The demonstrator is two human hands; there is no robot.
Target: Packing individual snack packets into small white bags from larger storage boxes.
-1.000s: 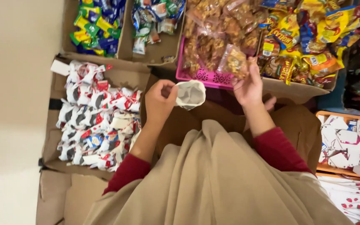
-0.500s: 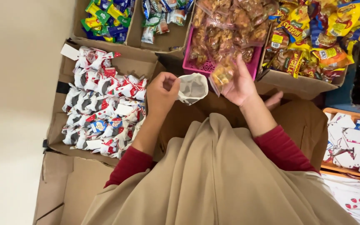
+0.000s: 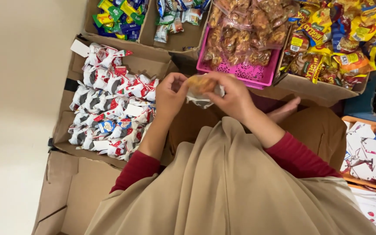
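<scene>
Now both hands' grip clamped: snack packet (image 3: 199,82) crosswise over white pouch (image 3: 202,99)

To the left lies an open cardboard box (image 3: 146,61) crowded with small white-and-red tied packets (image 3: 109,111), and beyond it two far boxes hold green and yellow sweets (image 3: 120,17) and blue-and-white wrapped candies (image 3: 175,19). Far in the middle stands a pink plastic basket (image 3: 249,74) heaped with clear bags of brown snacks (image 3: 246,32), with a box of yellow and orange snack bags (image 3: 334,43) to its right. At the right edge sits a tray of flat white-and-red paper pieces (image 3: 370,152).
</scene>
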